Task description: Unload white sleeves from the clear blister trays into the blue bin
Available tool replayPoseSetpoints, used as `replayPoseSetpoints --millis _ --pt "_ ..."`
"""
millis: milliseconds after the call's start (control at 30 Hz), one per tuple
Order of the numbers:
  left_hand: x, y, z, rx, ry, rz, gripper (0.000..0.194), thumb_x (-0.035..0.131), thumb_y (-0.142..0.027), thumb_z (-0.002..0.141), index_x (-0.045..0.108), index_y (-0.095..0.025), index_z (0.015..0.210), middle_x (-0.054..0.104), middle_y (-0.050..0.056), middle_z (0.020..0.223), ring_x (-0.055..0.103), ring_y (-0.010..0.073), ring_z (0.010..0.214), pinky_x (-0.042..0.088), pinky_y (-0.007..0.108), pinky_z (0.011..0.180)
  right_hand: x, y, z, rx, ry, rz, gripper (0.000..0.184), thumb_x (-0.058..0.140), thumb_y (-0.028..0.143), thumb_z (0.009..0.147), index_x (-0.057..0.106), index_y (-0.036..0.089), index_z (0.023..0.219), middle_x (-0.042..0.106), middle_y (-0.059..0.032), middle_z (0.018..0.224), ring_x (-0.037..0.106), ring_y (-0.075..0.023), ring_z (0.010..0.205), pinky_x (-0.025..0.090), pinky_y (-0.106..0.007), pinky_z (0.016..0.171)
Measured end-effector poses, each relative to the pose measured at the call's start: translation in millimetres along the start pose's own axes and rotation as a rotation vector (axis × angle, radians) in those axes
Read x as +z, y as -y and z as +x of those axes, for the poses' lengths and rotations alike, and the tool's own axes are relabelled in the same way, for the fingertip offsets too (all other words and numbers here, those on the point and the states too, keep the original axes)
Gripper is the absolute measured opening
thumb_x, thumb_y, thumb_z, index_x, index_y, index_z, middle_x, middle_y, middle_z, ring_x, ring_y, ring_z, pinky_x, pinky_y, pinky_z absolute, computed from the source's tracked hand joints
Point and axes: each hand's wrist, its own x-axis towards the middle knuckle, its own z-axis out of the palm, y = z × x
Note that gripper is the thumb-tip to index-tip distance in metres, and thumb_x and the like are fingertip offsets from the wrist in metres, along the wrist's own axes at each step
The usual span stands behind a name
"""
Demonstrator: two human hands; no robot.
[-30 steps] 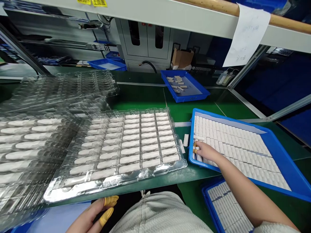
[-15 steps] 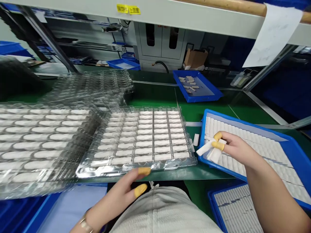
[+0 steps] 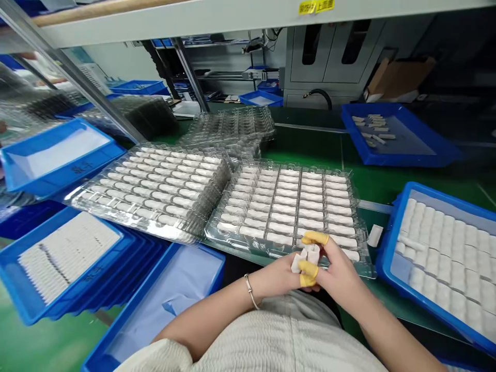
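My right hand (image 3: 336, 266), with yellow finger covers, is closed on several small white wavy strips (image 3: 311, 253). My left hand (image 3: 284, 276) meets it from the left, its covered fingertips closed on the same strips. Both hands are over the front edge of a clear plastic tray (image 3: 232, 238), whose slots hold rows of white strips. Left of it stands a stack of clear trays (image 3: 186, 236), the top one also filled. A blue bin (image 3: 387, 248) on the right holds rows of white strips, with one strip (image 3: 411, 244) lying across them.
A small white piece (image 3: 375, 235) lies between tray and bin. Behind are clear trays (image 3: 232, 126) and a shallow blue bin (image 3: 414, 144) with a few strips. Blue bins (image 3: 127, 315) stand at lower left. A shelf beam (image 3: 232, 23) crosses above.
My right hand has left the blue bin with the white strips and come to my left hand, which has closed on them too. The view has swung left.
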Motion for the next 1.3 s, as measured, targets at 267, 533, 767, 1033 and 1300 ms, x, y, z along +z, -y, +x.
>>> replayPoseSetpoints --millis 267,533,767,1033,1300 --pt "-9.6 5.1 -3.4 0.207 -0.21 0.172 0.034 0.072 -0.029 0.078 0.061 -0.015 0.107 0.064 0.005 0.098 0.056 0.0168 0.088 0.045 0.03 0.084 16.7 1.0 -0.6 -0.049 -0.139 -0.111 0.048 0.065 0.038 0.085 0.052 0.029 0.13 0.053 -0.0093 0.118 0.058 -0.0257 0.1 0.053 -0.038 0.079" --pt "-19.6 -4.4 -11.6 0.209 -0.133 0.382 0.03 0.07 -0.03 0.081 0.062 -0.017 0.106 0.063 0.004 0.099 0.055 0.0169 0.086 0.046 0.029 0.08 0.2 10.0 8.3 0.056 0.165 0.173 0.013 0.058 0.033 0.09 0.061 0.021 0.085 0.057 -0.0043 0.091 0.053 -0.0165 0.074 0.048 -0.029 0.064" --pt "-20.7 -22.2 -16.0 0.22 0.007 0.542 0.021 0.066 -0.026 0.083 0.063 -0.019 0.103 0.066 0.002 0.099 0.059 0.0163 0.087 0.045 0.026 0.079 -3.8 16.8 9.3 0.026 0.229 0.177 0.009 0.063 0.02 0.084 0.063 0.024 0.093 0.053 -0.0011 0.089 0.051 -0.0149 0.073 0.045 -0.026 0.063" --pt "-10.6 -6.2 -14.3 0.186 -0.283 0.506 0.039 0.078 -0.031 0.071 0.055 -0.018 0.099 0.066 0.003 0.095 0.059 0.0168 0.083 0.045 0.027 0.072 -1.7 18.9 3.0 -0.016 0.166 0.05 0.01 0.06 0.016 0.083 0.06 0.023 0.09 0.05 -0.0001 0.085 0.05 -0.0152 0.072 0.043 -0.027 0.062" --pt "-7.4 -14.0 -13.8 0.166 -0.292 0.653 0.027 0.068 -0.021 0.072 0.054 -0.021 0.096 0.067 0.002 0.093 0.062 0.0177 0.081 0.047 0.028 0.072 1.7 23.4 -0.3 -0.077 0.168 -0.065 0.02 0.056 0.017 0.087 0.06 0.025 0.105 0.055 -0.0026 0.092 0.056 -0.0188 0.082 0.047 -0.031 0.07"
